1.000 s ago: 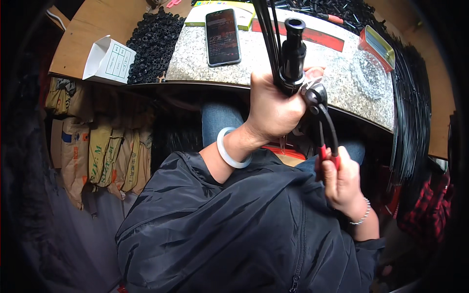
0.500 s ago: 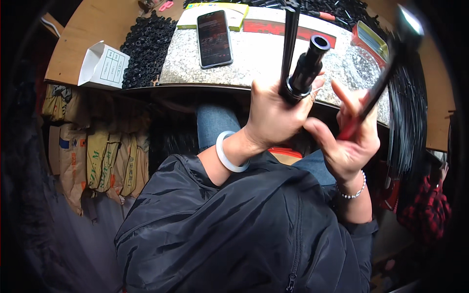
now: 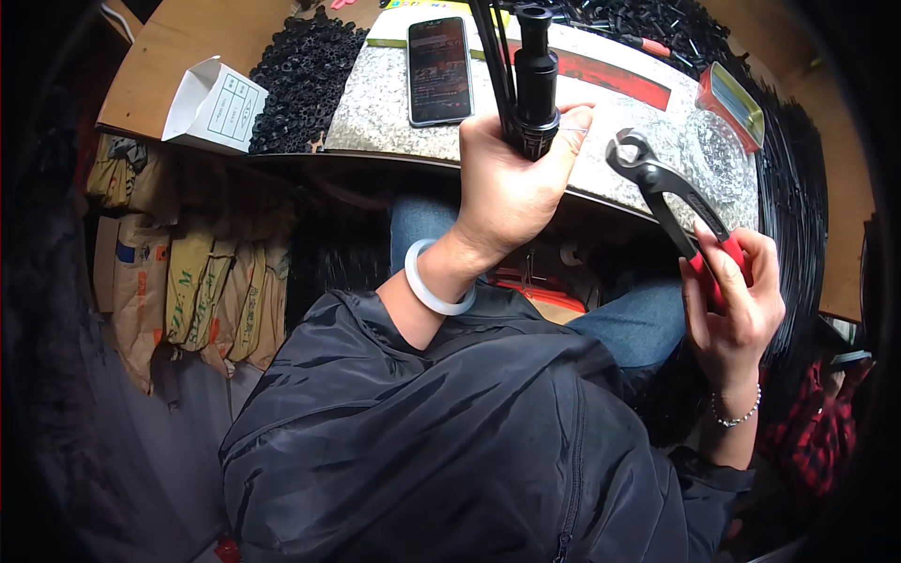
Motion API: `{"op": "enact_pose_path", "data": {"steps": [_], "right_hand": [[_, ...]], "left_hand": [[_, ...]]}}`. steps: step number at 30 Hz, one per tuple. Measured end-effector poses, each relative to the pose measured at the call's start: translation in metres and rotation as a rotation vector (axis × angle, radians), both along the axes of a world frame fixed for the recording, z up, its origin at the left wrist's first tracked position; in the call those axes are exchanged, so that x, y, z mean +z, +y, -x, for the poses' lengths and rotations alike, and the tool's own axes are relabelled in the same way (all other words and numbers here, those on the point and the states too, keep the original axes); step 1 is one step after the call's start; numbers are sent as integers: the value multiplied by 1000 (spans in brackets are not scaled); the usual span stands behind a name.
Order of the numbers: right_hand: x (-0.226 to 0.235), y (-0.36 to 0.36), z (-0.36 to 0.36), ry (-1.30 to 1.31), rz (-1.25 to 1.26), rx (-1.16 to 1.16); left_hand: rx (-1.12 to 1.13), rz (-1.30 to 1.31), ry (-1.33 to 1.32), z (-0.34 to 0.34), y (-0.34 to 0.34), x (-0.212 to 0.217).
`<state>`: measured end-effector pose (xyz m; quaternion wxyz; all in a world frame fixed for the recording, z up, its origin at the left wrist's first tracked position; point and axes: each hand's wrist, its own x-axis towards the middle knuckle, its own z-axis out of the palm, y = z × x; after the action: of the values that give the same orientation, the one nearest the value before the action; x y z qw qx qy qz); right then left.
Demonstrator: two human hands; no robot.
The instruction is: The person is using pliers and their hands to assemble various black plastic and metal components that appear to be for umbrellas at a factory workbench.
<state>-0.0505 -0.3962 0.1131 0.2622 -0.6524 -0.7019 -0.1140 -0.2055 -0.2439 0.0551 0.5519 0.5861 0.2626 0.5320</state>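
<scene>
Two hands work above the lap, in front of a stone-topped table. The left hand is clenched around a black tubular fitting that stands upright out of the fist, with thin black rods rising beside it; a white bangle sits on that wrist. The right hand grasps the red handles of a pair of pincers, whose dark jaws stand slightly parted, pointing up and toward the fitting but well apart from it. A beaded bracelet circles the right wrist.

Beyond the left hand, a dark phone lies flat on the table, and further left lies a heap of small black parts with a white open carton beside it. Beyond the pincers sits a clear round container, and more black parts are piled at the far edge. Nothing lies between the pincers and the fitting. Sacks hang under the table, left of the left forearm.
</scene>
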Motion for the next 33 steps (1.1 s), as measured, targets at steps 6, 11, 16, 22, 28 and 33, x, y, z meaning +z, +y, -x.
{"op": "enact_pose_path", "data": {"steps": [6,11,16,22,28,33], "right_hand": [[13,2,4,-343,-69,-64],[14,-2,7,-396,-18,-53],[13,-4,5,-323,11,61],[-11,-30,-5,1789,1092,248],[-23,-25,13,525,410,106],[-4,-32,-1,1701,1065,95]], "left_hand": [[-27,8,51,-4,-5,5],[-64,18,39,-3,-6,3],[-75,-67,24,-2,-7,-1],[-132,-197,-137,-9,-16,3],[-217,-149,-40,-1,-14,-1],[-287,-116,-30,-2,-17,2]]}}
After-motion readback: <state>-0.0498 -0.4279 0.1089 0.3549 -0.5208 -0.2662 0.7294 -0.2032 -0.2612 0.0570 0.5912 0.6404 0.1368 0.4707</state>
